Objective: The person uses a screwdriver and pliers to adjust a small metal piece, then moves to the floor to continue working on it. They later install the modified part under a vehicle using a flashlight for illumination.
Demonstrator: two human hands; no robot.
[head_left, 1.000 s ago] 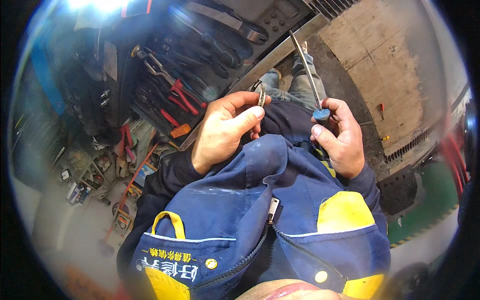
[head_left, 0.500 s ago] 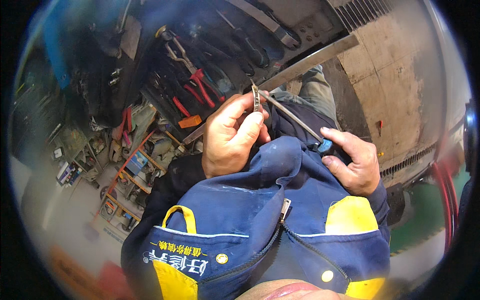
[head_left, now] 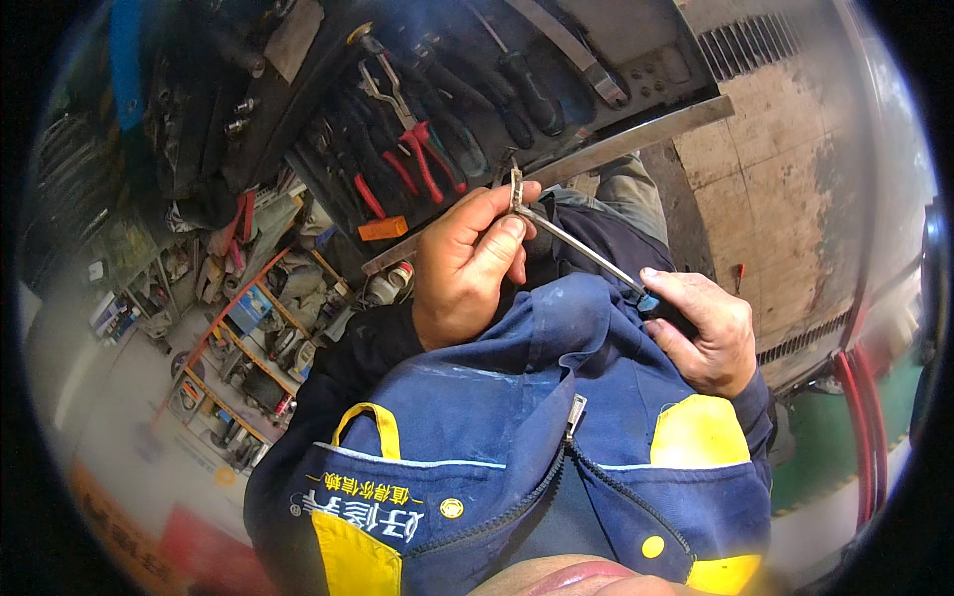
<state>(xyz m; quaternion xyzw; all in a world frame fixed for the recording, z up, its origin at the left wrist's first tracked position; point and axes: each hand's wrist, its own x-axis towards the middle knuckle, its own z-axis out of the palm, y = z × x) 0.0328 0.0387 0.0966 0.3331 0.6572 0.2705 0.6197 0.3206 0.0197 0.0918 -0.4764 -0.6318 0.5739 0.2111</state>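
Screwdriver (head_left: 588,251) is swung to ten o'clock, meeting hose clamp (head_left: 516,187)!
Clamp is pinched by left hand (head_left: 462,268), screwdriver by right hand (head_left: 708,333).

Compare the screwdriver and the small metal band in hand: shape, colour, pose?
Shape: the screwdriver has a long, straight shaft; the metal band is far shorter.
Colour: the screwdriver shows blue on its handle; the metal band looks plain metallic.
Pose: the screwdriver, in the right hand, slants across the picture; the metal band, pinched in the left hand, points nearly straight up it.
Shared: both show bare metal and are hand-held.
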